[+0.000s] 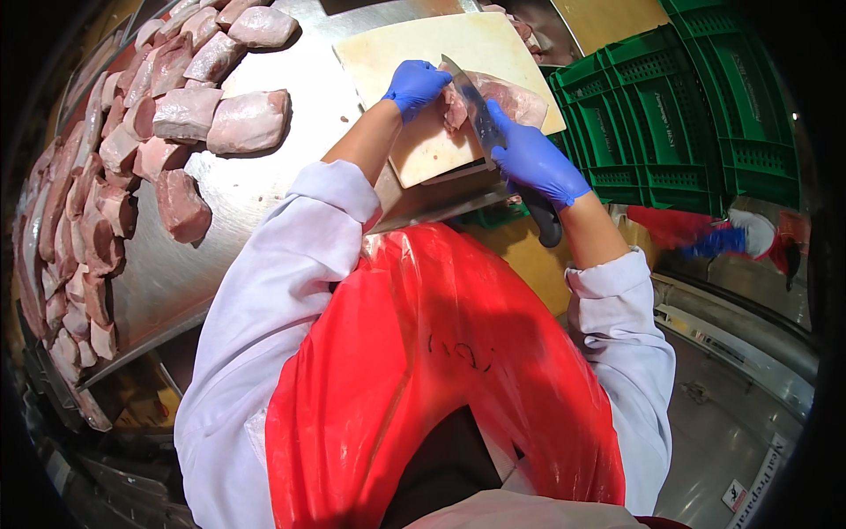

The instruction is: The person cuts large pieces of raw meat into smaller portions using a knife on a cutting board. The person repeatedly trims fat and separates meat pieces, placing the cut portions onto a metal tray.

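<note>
A piece of raw meat (514, 100) lies on a pale cutting board (388, 44). My left hand (418, 87), in a blue glove, is closed on the meat's left end, its fingertips partly hidden. My right hand (538, 159), also gloved in blue, grips the dark handle of a butcher's knife (478, 113), thumb along the base of the blade. The blade stands slanted across the meat, just right of my left hand. Whether its edge has gone through the meat I cannot tell.
Many cut pieces of meat (185, 113) are piled along the left of the steel table (167, 282). Green plastic crates (639, 123) stand to the right of the board. More meat (526, 33) sits behind the board. Another person's blue-gloved hand (709, 243) shows at the far right.
</note>
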The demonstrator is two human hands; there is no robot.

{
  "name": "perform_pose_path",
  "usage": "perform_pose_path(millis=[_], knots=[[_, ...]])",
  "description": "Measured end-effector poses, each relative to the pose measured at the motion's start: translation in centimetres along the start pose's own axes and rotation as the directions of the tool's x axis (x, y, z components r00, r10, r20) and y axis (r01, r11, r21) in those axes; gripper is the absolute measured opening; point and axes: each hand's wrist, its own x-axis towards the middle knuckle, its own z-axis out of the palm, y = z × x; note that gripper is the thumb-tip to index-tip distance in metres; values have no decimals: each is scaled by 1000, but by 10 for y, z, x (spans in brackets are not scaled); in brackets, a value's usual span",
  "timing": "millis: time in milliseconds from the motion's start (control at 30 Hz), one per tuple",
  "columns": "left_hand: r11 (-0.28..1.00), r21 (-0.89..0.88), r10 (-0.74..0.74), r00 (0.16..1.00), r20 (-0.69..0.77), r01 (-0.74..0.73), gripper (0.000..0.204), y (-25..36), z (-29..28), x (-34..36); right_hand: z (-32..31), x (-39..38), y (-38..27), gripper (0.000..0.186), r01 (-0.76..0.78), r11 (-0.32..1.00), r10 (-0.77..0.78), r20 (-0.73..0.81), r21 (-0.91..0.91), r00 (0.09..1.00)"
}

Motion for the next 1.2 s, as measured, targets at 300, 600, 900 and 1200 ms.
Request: perform_pose_path(millis=[300,600,900,1200], knots=[[999,14,52,999,-3,-52,17,0,-4,-7,3,10,-2,72,46,980,-48,-8,-192,999],[973,-48,226,974,13,-226,16,1,-30,-19,15,1,3,71,116,871,-140,-15,-478,990],[916,389,177,969,-173,-98,29,-12,-77,-30,19,-108,72,81,164,880,-220,-78,-445,972],[323,836,681,722,120,-443,23,-4,34,-81,46,-19,56,73,246,960,-281,-516,-136,809]])
